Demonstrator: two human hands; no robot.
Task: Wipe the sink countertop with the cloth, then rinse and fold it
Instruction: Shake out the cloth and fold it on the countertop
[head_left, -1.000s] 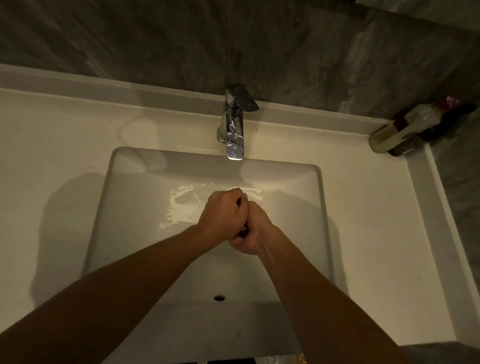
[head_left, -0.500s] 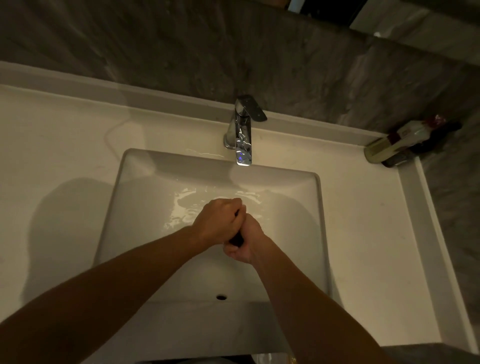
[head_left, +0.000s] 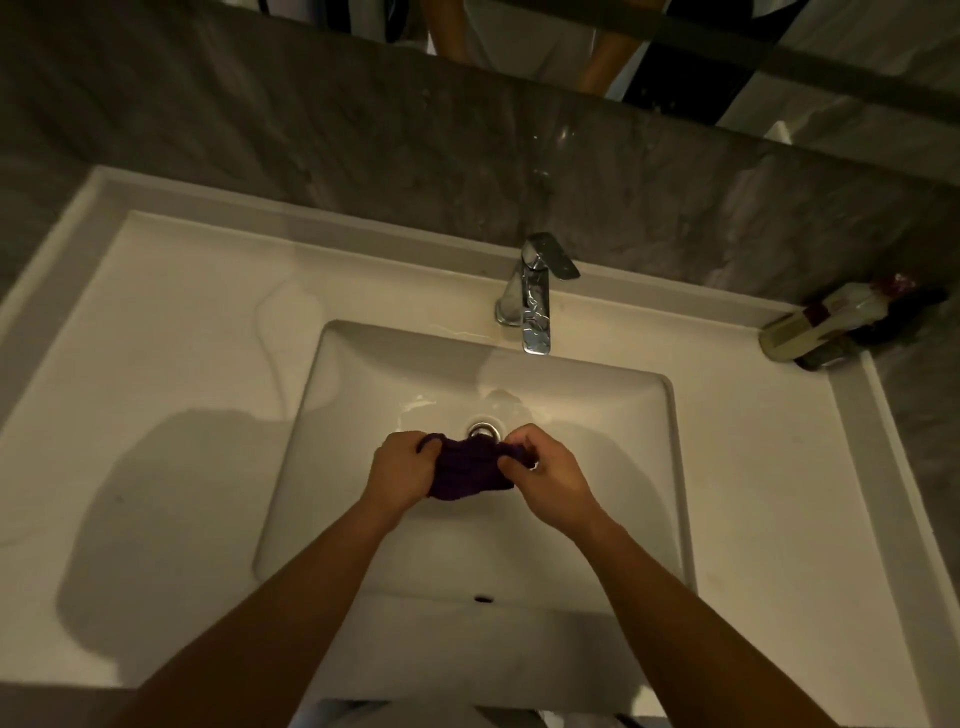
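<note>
A dark purple cloth (head_left: 465, 470) hangs bunched between my two hands over the white sink basin (head_left: 363, 441), just in front of the drain (head_left: 484, 430). My left hand (head_left: 402, 465) grips its left edge. My right hand (head_left: 545, 465) pinches its right edge. The chrome faucet (head_left: 535, 306) stands behind the basin with no water visibly running. The pale countertop (head_left: 171, 364) surrounds the basin.
Bottles (head_left: 831, 325) lie in the back right corner of the countertop. A grey stone wall (head_left: 363, 130) rises behind the faucet with a mirror edge above it. A raised rim (head_left: 898, 467) runs along the counter's right side. An overflow hole (head_left: 482, 598) sits in the basin's near wall.
My hands were clenched together around the cloth; now they have pulled apart, spreading the purple cloth between them. The view has tilted up, showing more wall and mirror.
</note>
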